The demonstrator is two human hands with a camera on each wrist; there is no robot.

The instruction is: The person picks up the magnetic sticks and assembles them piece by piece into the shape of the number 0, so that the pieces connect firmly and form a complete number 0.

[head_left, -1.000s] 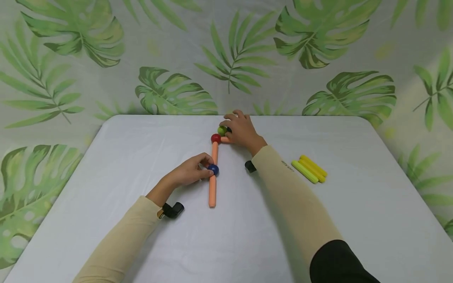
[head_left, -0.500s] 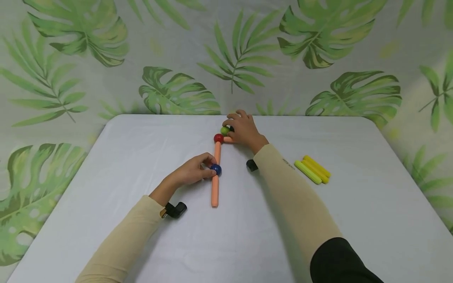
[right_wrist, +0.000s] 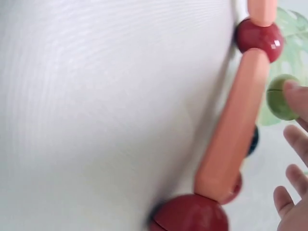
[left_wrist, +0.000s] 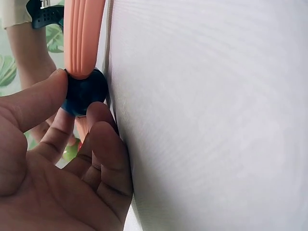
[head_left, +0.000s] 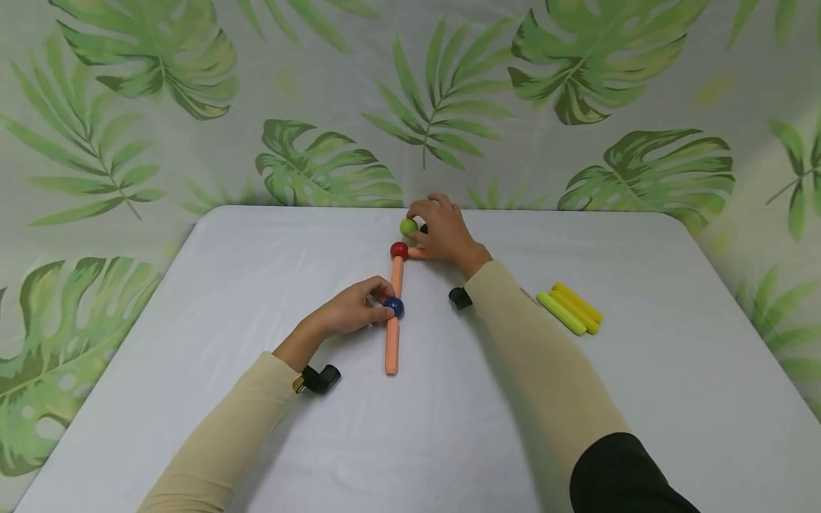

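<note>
In the head view my left hand [head_left: 353, 306] pinches a blue ball [head_left: 394, 306] joining two orange sticks in a line. The near stick [head_left: 392, 349] points towards me; the far stick [head_left: 398, 274] runs up to a red ball [head_left: 399, 250]. Another orange stick [right_wrist: 233, 125] leads sideways from that ball to a second red ball [right_wrist: 190, 214], nearest the camera in the right wrist view. My right hand [head_left: 445, 231] pinches a green ball [head_left: 408, 227], apart from the sticks. The left wrist view shows thumb and fingers around the blue ball [left_wrist: 85, 91].
Several yellow and yellow-green sticks [head_left: 569, 308] lie together on the white table [head_left: 641, 399], right of my right forearm. Behind the sideways stick, the right wrist view shows a dark blue ball [right_wrist: 252, 139] and another red ball [right_wrist: 234, 187]. A leaf-patterned cloth [head_left: 321, 85] hangs behind the table.
My right hand has moved the green ball slightly away from the red ball, towards the table's far edge. My left hand keeps its hold on the blue ball. The head view has shifted slightly.
</note>
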